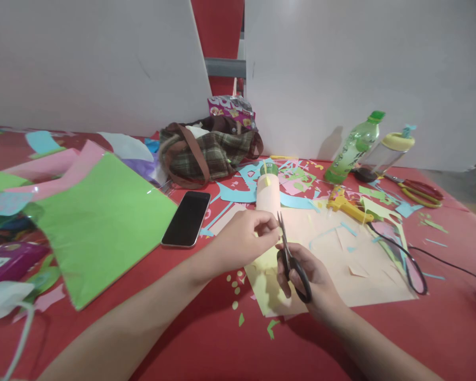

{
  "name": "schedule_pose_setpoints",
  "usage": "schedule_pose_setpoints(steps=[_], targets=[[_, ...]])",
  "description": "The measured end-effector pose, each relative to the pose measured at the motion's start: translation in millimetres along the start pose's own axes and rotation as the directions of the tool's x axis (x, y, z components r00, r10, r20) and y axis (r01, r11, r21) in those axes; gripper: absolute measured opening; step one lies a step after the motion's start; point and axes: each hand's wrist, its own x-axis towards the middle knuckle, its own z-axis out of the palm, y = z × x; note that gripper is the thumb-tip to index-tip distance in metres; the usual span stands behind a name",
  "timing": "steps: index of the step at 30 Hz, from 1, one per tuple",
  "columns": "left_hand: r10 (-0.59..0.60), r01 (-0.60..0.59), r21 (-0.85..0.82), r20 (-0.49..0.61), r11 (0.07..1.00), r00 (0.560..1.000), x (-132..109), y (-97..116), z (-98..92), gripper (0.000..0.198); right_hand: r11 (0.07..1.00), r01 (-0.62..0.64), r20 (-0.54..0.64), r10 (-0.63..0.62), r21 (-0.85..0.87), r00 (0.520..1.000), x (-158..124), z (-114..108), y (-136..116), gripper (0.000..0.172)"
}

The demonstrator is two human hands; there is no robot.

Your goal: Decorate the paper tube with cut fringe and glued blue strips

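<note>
My right hand (307, 272) has its fingers through the handles of a pair of black-handled scissors (284, 238), blades pointing up and away from me. My left hand (249, 233) is closed in a pinch right beside the blades; what lies between its fingertips is too small to make out. Just beyond the hands is a cylinder wrapped in pale peach paper (267, 194), with a green top (268, 169) and a yellow strip on it. Below the hands lie a pale yellow sheet (267, 301) and a larger peach sheet (365, 286).
A phone (186, 218) and bright green sheets (103, 227) lie left. A plaid bag (226, 153) stands behind. At right are a yellow glue gun (347, 206) with a black cord, a green bottle (353, 148), a clear cup (391, 153) and red-yellow-handled scissors (420, 191). Paper scraps litter the red table (206, 338).
</note>
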Motion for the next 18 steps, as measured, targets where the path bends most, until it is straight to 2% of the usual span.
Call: schedule_pose_setpoints(steps=[4,8,10,18], targets=[[0.010,-0.010,-0.005,0.065,1.000,0.998,-0.6,-1.9,1.3,0.015,0.998,0.065,-0.064,-0.064,0.008,0.996,2.7,-1.5,0.3,0.043],[0.006,-0.013,0.021,0.279,1.000,0.960,-1.8,-4.2,4.1,0.011,0.997,0.079,-0.153,-0.078,-0.002,0.985,4.2,-2.6,-1.1,0.042],[0.009,-0.026,0.044,0.341,0.999,0.940,-2.5,-4.7,5.9,0.010,0.998,0.069,-0.193,-0.067,0.002,0.979,4.4,-3.2,-0.7,0.038],[0.040,-0.070,0.064,0.378,0.995,0.925,-3.6,-6.9,9.1,0.009,0.999,0.039,-0.167,-0.036,0.015,0.985,4.0,-2.7,1.2,0.037]])
